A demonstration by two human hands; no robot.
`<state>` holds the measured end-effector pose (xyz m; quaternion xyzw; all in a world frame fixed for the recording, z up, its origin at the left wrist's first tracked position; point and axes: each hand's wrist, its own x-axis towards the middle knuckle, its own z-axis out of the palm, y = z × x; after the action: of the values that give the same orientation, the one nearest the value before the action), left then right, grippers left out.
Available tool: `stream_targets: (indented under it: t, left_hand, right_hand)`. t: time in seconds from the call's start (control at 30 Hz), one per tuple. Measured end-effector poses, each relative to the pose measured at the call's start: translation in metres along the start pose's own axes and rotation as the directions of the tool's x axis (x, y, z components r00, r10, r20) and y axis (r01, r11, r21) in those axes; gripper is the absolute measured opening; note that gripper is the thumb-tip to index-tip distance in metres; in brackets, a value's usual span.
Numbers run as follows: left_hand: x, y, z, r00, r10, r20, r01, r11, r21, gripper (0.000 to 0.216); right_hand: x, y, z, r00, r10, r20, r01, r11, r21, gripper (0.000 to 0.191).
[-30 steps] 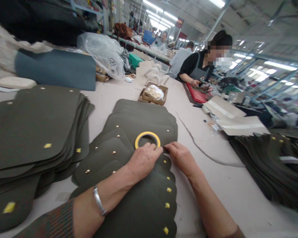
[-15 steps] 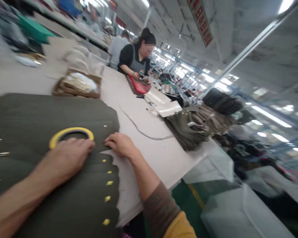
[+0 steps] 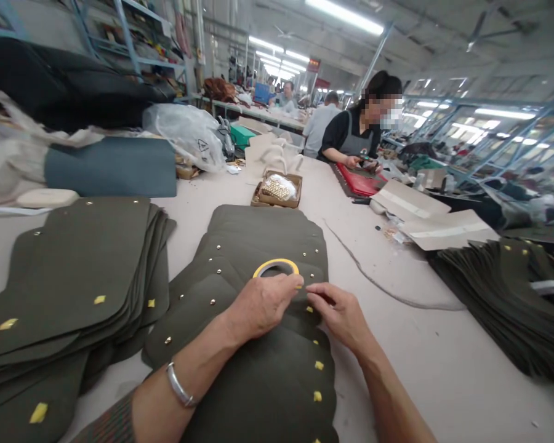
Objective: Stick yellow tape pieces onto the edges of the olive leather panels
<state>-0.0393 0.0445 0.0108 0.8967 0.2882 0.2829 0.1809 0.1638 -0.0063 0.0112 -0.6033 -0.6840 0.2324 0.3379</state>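
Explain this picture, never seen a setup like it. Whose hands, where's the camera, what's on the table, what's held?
No machine here: these are a person's bare hands, seen from a camera worn on that person's head, looking forward and down. The left hand holds a yellow ring, apparently a tape roll. The right hand is at the right edge of a spread of overlapping dark green pieces; whether it pinches anything is too small to tell. Also on the table: a dark green stack at left, a small brown box beyond, a fanned bundle at right.
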Motion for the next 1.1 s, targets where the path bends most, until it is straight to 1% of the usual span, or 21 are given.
stream_targets:
  t: [0.03, 0.07, 0.13, 0.2, 0.27, 0.4, 0.53, 0.6, 0.67, 0.73, 0.8, 0.83, 0.87, 0.93, 1.0, 1.1]
  left_hand:
    - [0.000, 0.001, 0.000, 1.000, 0.002, 0.001, -0.002, 1.000, -0.002, 0.037]
    - [0.001, 0.002, 0.000, 1.000, 0.000, 0.000, 0.000, 1.000, 0.005, 0.044]
    - [0.001, 0.003, 0.000, 1.000, -0.016, -0.001, 0.017, 1.000, 0.022, 0.051]
    - [0.001, 0.005, 0.001, 0.999, -0.036, -0.004, 0.036, 0.999, 0.031, 0.049]
    - [0.001, 0.006, 0.001, 0.999, -0.044, 0.007, 0.044, 0.999, 0.030, 0.045]
    - [0.001, 0.008, 0.002, 0.998, -0.053, 0.031, 0.052, 0.998, 0.033, 0.038]
    - [-0.001, 0.009, 0.002, 0.998, -0.050, 0.031, 0.049, 0.998, 0.034, 0.023]
    - [-0.002, 0.009, 0.002, 0.998, -0.054, 0.022, 0.053, 0.997, 0.048, 0.017]
    - [-0.003, 0.009, 0.003, 0.997, -0.071, 0.016, 0.070, 0.994, 0.085, 0.015]
    - [-0.003, 0.010, 0.004, 0.997, -0.073, 0.001, 0.073, 0.988, 0.134, 0.017]
    - [-0.002, 0.011, 0.006, 0.998, -0.049, -0.036, 0.054, 0.983, 0.177, 0.020]
    - [-0.001, 0.012, 0.007, 0.998, -0.034, -0.058, 0.045, 0.980, 0.192, 0.022]
    - [0.000, 0.013, 0.008, 0.997, -0.021, -0.081, 0.037, 0.979, 0.201, 0.023]
    - [0.001, 0.015, 0.010, 0.993, -0.003, -0.119, 0.028, 0.978, 0.205, 0.025]
    - [0.001, 0.018, 0.012, 0.989, 0.019, -0.149, 0.010, 0.981, 0.194, 0.025]
    - [-0.001, 0.021, 0.014, 0.987, 0.031, -0.156, -0.003, 0.984, 0.178, 0.023]
  right_hand:
    - [0.000, -0.004, 0.002, 0.997, -0.037, -0.064, 0.040, 0.999, 0.037, 0.017]
    - [0.000, -0.007, 0.004, 0.991, -0.086, -0.102, 0.092, 0.994, 0.057, 0.017]
    - [0.001, -0.014, 0.007, 0.970, -0.206, -0.131, 0.212, 0.977, 0.034, 0.017]
    - [0.003, -0.018, 0.009, 0.941, -0.313, -0.132, 0.311, 0.950, -0.039, 0.017]
    - [0.004, -0.019, 0.009, 0.915, -0.382, -0.126, 0.370, 0.922, -0.109, 0.016]
    - [0.005, -0.017, 0.013, 0.885, -0.448, -0.127, 0.421, 0.886, -0.195, 0.014]
    - [0.003, -0.014, 0.018, 0.854, -0.491, -0.171, 0.433, 0.854, -0.288, 0.014]
    - [0.001, -0.013, 0.019, 0.860, -0.478, -0.177, 0.410, 0.855, -0.318, 0.014]
    - [-0.001, -0.014, 0.020, 0.887, -0.428, -0.173, 0.362, 0.877, -0.314, 0.015]
    - [-0.004, -0.015, 0.021, 0.925, -0.330, -0.189, 0.278, 0.925, -0.258, 0.015]
    - [-0.005, -0.019, 0.023, 0.960, -0.164, -0.225, 0.142, 0.983, -0.112, 0.015]
    - [-0.005, -0.021, 0.024, 0.971, -0.060, -0.230, 0.060, 0.998, -0.007, 0.015]
    - [-0.004, -0.022, 0.024, 0.975, 0.041, -0.218, -0.017, 0.994, 0.110, 0.016]
    - [-0.002, -0.023, 0.025, 0.969, 0.192, -0.158, -0.134, 0.938, 0.319, 0.018]
    - [0.003, -0.018, 0.025, 0.947, 0.298, -0.120, -0.213, 0.862, 0.459, 0.020]
    - [0.012, -0.002, 0.020, 0.881, 0.464, -0.092, -0.324, 0.734, 0.597, 0.027]
